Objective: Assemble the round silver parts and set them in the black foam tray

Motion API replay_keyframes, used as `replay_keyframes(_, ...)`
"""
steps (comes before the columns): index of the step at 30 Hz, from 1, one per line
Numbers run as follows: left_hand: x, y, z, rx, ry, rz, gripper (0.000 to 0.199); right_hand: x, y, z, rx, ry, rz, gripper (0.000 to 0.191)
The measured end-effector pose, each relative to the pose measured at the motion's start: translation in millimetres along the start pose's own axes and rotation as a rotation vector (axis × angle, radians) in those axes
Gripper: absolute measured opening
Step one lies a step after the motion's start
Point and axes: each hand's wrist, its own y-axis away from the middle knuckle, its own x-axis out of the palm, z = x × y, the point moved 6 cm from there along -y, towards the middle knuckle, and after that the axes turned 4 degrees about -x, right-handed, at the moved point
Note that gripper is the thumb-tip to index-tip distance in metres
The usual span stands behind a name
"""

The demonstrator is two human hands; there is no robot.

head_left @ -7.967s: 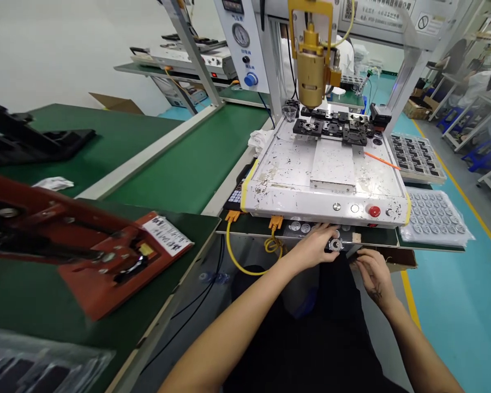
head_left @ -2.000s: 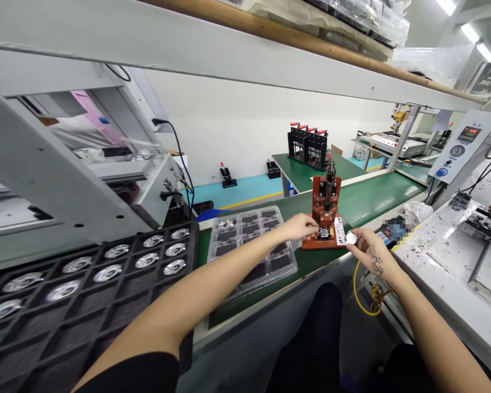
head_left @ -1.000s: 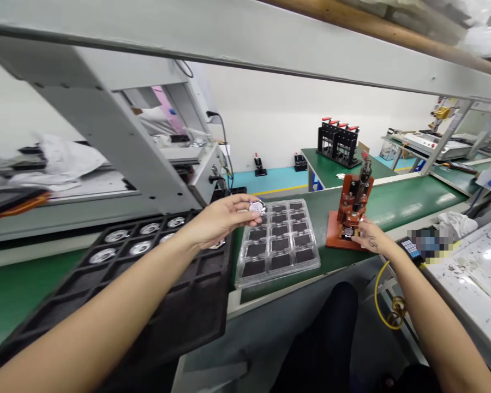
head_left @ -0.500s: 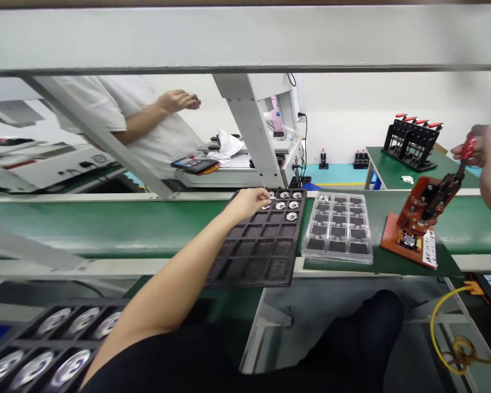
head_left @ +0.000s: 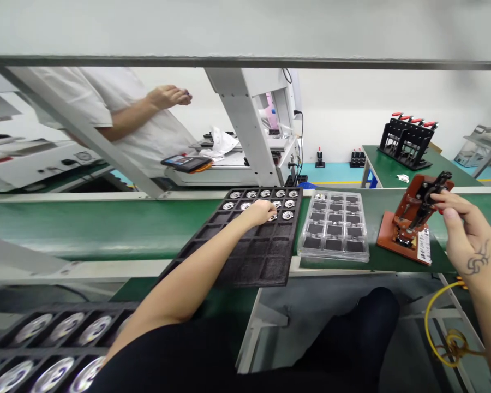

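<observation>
My left hand [head_left: 262,213] is over the black foam tray [head_left: 245,256], its fingers closed at a small round silver part [head_left: 273,217] in one of the cells. More such parts fill the tray's far rows. My right hand [head_left: 470,234] grips the red handle [head_left: 441,210] of a toggle clamp on an orange press fixture [head_left: 407,215]. The lever is down, and the spot beneath the clamp is mostly hidden. Between the hands lies a clear plastic tray [head_left: 334,226] with dark pads in its cells and one silver part in the far left cell.
A second black tray [head_left: 45,349] with larger silver discs stands at lower left. Across the green bench [head_left: 85,229], a person in white [head_left: 143,120] holds something small. A grey frame post [head_left: 245,125] rises behind the bench. A yellow cable [head_left: 429,327] hangs at lower right.
My right hand has brought the red handle down from its raised position. My left hand has moved slightly right and nearer over the black tray. The view has shifted a little.
</observation>
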Motion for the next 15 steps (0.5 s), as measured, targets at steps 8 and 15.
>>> replay_keyframes(8, 26.1, -73, -121, 0.150, 0.068, 0.038, 0.029, -10, 22, 35, -0.061, 0.222, 0.077, 0.030)
replay_keyframes(15, 17.8, -95, -160, 0.114, 0.098, 0.069, 0.033, -69, 85, 63, 0.069, 0.314, 0.117, 0.021)
